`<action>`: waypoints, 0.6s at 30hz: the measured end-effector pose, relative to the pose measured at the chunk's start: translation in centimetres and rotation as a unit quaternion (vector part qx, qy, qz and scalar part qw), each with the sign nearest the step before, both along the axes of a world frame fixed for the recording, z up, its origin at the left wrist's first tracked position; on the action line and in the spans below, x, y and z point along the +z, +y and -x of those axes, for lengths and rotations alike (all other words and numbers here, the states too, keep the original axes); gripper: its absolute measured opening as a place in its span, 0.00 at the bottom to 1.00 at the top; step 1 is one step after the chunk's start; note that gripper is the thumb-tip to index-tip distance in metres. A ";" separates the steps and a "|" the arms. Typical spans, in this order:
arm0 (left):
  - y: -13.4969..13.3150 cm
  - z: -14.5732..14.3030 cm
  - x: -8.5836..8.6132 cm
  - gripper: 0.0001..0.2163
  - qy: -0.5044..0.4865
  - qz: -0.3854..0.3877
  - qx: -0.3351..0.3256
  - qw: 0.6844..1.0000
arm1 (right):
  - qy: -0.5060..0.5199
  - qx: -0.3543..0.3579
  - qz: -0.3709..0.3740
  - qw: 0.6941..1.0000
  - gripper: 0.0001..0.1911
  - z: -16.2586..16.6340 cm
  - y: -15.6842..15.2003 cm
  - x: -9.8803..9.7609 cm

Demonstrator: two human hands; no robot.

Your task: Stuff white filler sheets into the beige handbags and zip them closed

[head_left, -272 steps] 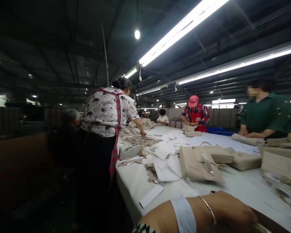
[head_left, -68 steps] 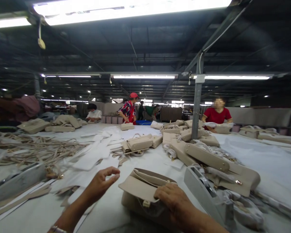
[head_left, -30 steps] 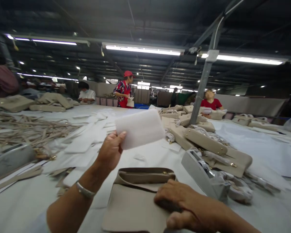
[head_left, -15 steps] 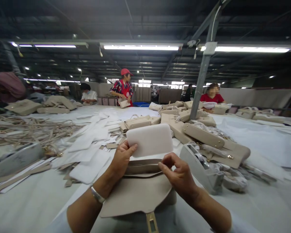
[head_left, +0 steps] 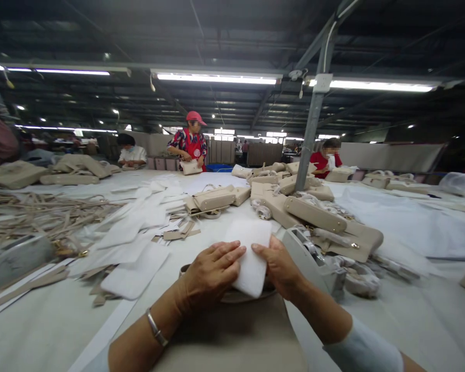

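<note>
A white foam sheet (head_left: 251,263) is upright over the mouth of a beige handbag (head_left: 232,336), narrower in view than its full width, as if folded or turned. My left hand (head_left: 213,271) presses its fingers over the left part of the sheet; its thumb is hidden. With the thumb on the front face and the fingers behind, my right hand (head_left: 281,266) grips the sheet's right edge. The bag lies close to me, its opening partly covered by my hands.
White sheets (head_left: 134,268) and beige straps (head_left: 42,212) spread over the left. A grey tape dispenser (head_left: 312,263) stands just right of my hands, before piled beige handbags (head_left: 318,214). A metal post (head_left: 310,134) rises there. Across the table, a person in a red cap (head_left: 191,142) handles a bag.
The foam sheet has come down toward the bag and looks narrower. My left hand has moved right onto its face. My right hand has left the bag's opening and taken the sheet's edge.
</note>
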State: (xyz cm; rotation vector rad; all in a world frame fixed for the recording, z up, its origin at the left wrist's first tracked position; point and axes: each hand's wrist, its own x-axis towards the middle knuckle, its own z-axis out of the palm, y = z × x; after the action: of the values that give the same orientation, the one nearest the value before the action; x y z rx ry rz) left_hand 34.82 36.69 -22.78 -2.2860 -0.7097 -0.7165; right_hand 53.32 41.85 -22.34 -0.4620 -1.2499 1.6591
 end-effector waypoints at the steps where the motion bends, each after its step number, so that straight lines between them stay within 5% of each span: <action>1: 0.1 -0.2 -0.1 0.07 0.008 0.011 0.003 1.000 | -0.015 -0.011 -0.002 1.000 0.22 0.2 0.2 -0.2; 6: 0.7 0.1 -0.9 0.07 -0.078 0.115 -0.048 0.989 | -0.075 -0.023 -0.036 0.996 0.24 0.9 1.4 -1.0; 12: 0.7 1.1 -0.8 0.06 -0.233 0.172 -0.033 0.956 | 0.034 -0.002 -0.020 0.999 0.21 -0.1 1.2 -1.1; 18: -0.4 0.9 0.3 0.09 -0.240 0.238 0.015 0.941 | -0.118 0.149 -0.074 0.979 0.20 -0.6 0.8 -0.2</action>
State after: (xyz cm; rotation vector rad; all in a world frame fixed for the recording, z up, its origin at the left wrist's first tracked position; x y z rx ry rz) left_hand 33.96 36.27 -22.49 -2.5378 -1.2543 -1.2185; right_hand 53.94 42.68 -22.58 -0.4025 -1.6738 1.7789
